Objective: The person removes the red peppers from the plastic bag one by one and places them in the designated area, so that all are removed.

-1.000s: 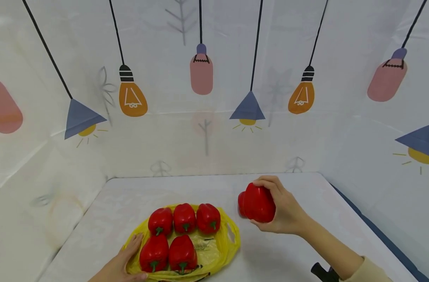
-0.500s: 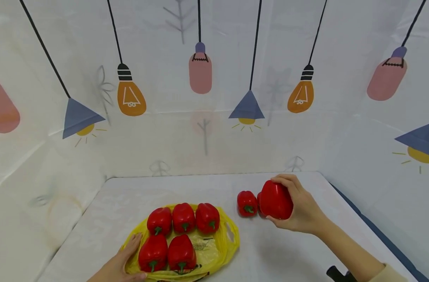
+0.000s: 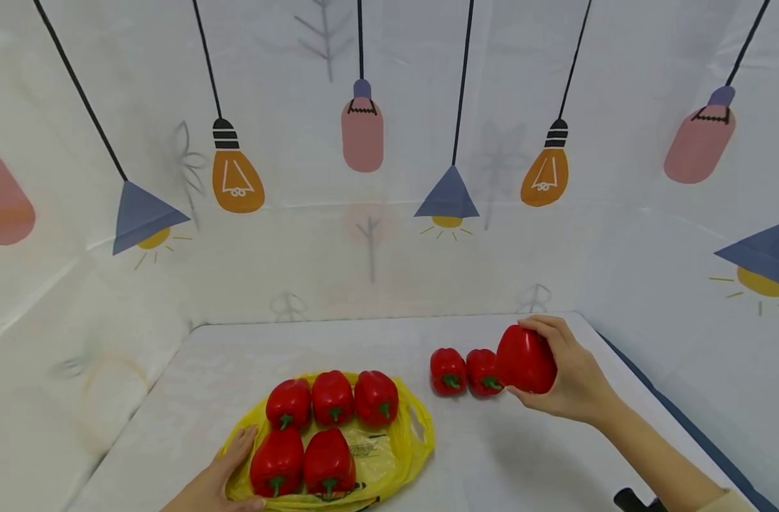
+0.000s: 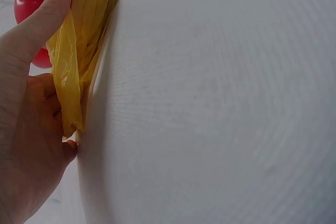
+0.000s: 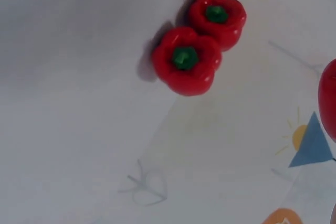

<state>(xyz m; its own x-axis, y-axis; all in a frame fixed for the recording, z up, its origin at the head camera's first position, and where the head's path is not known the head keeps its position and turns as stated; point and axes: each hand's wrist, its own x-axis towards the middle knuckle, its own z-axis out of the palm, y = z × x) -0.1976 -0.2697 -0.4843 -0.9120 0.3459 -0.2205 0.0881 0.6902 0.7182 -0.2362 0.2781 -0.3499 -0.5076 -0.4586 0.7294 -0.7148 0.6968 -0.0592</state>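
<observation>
My right hand holds a red bell pepper above the table, fingers over its top and thumb below. Only part of that pepper shows at the right edge of the right wrist view. Two more bell peppers, a left one and a right one, stand side by side on the table, green stems toward me. At the left, my left hand grips the edge of a yellow plastic bag, thumb in front and fingers along its side. Several bell peppers sit in two rows on the bag.
The white table ends at a back wall cloth printed with lamps and bulbs. A dark band runs along the table's right edge. A black object shows by the right forearm.
My right hand has moved to the right with its bell pepper, uncovering the two standing ones behind it. The left hand and the bag have stayed in place.
</observation>
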